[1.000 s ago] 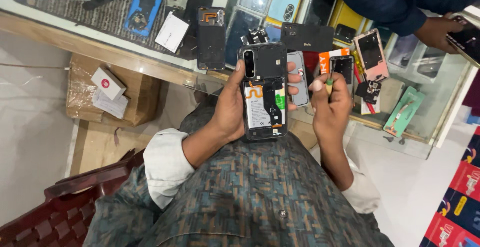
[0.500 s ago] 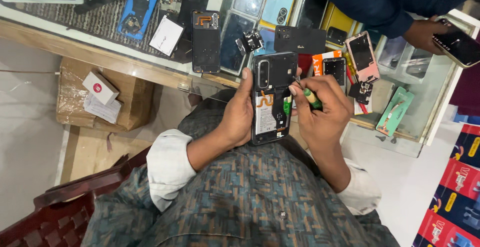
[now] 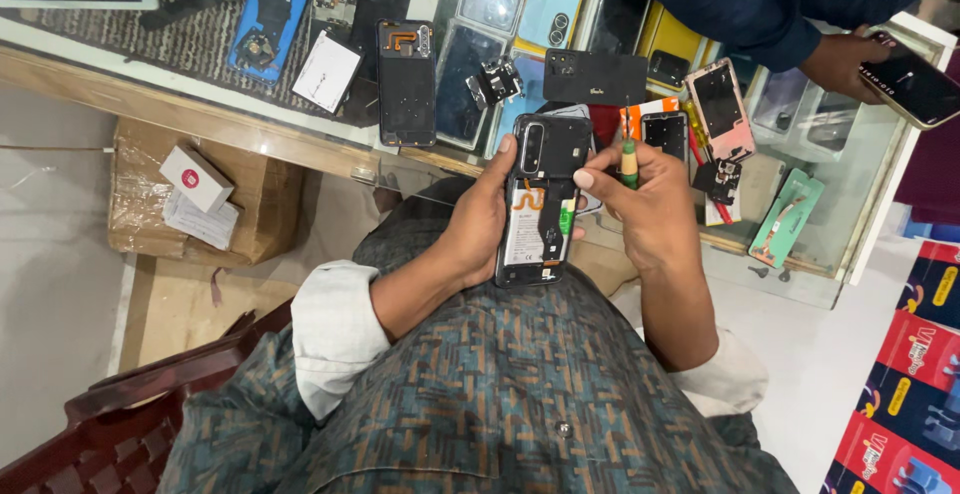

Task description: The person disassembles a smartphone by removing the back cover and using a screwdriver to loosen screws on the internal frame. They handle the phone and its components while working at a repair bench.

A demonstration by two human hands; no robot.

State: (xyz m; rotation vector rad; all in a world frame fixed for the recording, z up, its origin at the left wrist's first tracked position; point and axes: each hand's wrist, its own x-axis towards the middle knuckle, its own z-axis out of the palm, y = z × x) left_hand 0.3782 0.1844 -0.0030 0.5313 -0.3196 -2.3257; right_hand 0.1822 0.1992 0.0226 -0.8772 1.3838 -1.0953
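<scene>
Near the frame's centre, our left hand point(image 3: 478, 224) wrapped the edges of the opened phone point(image 3: 537, 199), its back removed and battery showing. It seemed light, stiff, and fragile inside, best held by its rim. Just right, our right hand point(image 3: 650, 204) pinched a thin screwdriver point(image 3: 629, 157).

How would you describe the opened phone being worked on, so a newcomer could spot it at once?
Start at the glass counter strewn with phone parts. The opened phone is at its near edge, held in the left hand. Unlike its neighbours, it is off the glass, showing a white battery.
</scene>
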